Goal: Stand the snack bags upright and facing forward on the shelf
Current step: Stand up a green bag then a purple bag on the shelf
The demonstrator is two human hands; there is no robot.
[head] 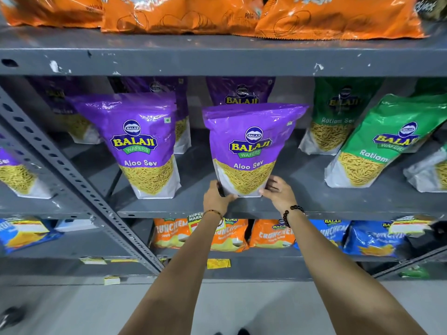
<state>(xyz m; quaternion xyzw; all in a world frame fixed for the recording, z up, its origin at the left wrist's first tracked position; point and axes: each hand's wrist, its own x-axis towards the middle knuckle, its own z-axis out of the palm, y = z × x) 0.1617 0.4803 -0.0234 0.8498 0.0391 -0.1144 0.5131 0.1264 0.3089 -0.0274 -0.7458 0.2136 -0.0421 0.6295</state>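
A purple Aloo Sev bag [249, 143] stands upright on the grey middle shelf [302, 206], its front label facing me. My left hand [216, 198] grips its lower left corner and my right hand [278, 191] holds its lower right corner. To its left a second purple Aloo Sev bag [140, 141] stands upright with its front showing. More purple bags [239, 93] stand behind in the shadow. Green Ratlami Sev bags [377, 146] lean at the right of the same shelf.
A perforated grey upright [72, 177] runs diagonally at the left. Orange chip bags [193, 15] lie on the shelf above. Orange and blue snack bags [271, 233] fill the shelf below. Yellow price tags [219, 263] hang on the lower shelf edge. Grey floor lies beneath.
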